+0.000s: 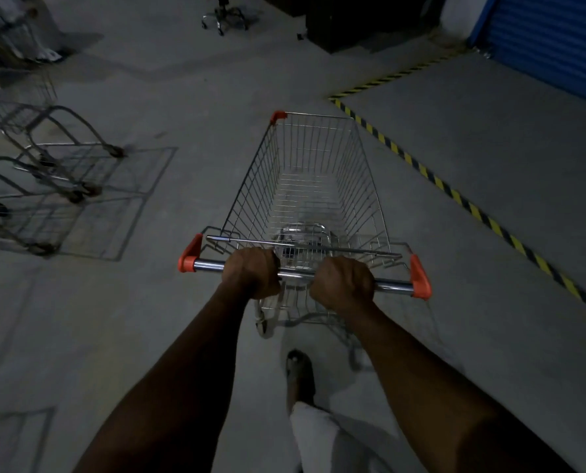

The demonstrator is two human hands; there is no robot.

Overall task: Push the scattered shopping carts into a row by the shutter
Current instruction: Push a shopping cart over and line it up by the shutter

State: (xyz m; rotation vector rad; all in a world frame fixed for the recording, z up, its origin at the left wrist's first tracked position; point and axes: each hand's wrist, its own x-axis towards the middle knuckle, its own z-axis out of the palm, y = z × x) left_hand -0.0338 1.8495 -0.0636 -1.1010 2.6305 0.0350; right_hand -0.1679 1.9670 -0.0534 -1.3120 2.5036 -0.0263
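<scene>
— What are you seeing over there, starting from the left of the cart being pushed?

— Off to its left, other carts (38, 158) are lying blurred together; I'm counting at least two, maybe three, I cannot tell. One cart (313, 186) is rolling in the middle, empty.

— And the hands?

— Two. The left hand (252, 273) is wrapping round the handle bar (392, 286), and the right hand (342, 283) is clamping it just beside, both near the middle.

— Any advice?

— I'd be spreading the grip wider toward the orange end caps for steering, then swinging the nose right. One striped floor line (455, 196) is running to the cart's right, and the single blue shutter (557, 39) is sitting beyond it, well apart. One office chair (225, 15) is standing far ahead.
</scene>
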